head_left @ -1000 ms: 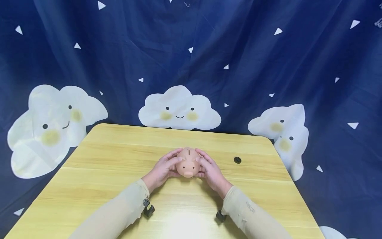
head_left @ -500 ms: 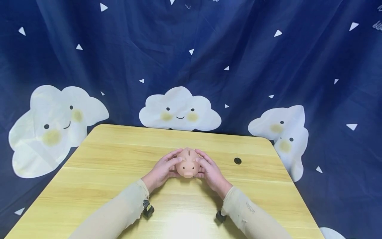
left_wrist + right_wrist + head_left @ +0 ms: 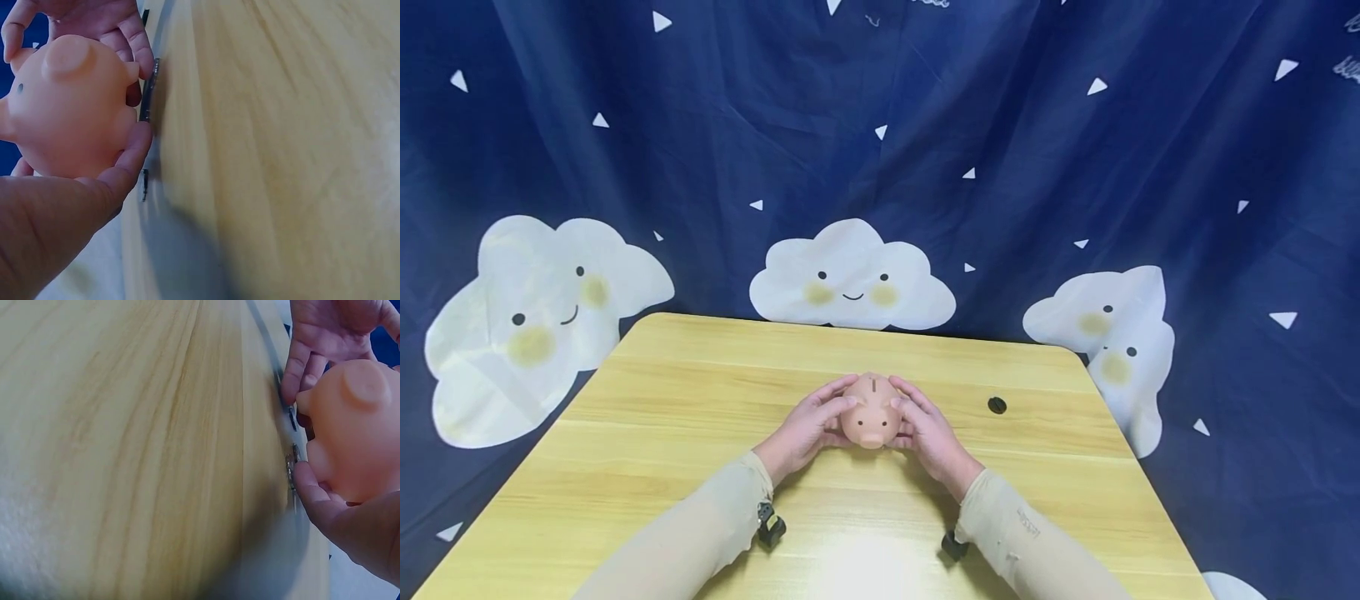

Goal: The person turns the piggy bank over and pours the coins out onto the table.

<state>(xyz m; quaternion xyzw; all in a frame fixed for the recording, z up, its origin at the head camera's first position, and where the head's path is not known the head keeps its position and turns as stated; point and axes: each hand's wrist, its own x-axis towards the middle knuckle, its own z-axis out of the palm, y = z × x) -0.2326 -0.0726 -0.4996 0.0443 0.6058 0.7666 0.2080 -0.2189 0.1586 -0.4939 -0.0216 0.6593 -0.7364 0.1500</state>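
Note:
A pink piggy bank (image 3: 872, 423), its snout towards me and a dark coin slot on top, is between my two hands over the table. My left hand (image 3: 805, 427) holds one side, thumb near the ear. On the other side my right hand (image 3: 934, 433) holds it the same way. The left wrist view shows the piggy bank (image 3: 75, 112) with fingers under its feet, slightly above the tabletop. In the right wrist view, thin dark pieces (image 3: 291, 464) lie flat beneath the piggy bank (image 3: 359, 431), seen edge-on; their kind is unclear.
A small black round disc (image 3: 997, 405) lies on the wooden table (image 3: 700, 492), right of the hands. A dark blue curtain (image 3: 820, 108) with white clouds hangs behind the table's far edge. Each wrist bears a small black camera.
The head view has tilted slightly, so the scene sits a little lower in it. Both hands keep their hold on the piggy bank; nothing else has visibly moved.

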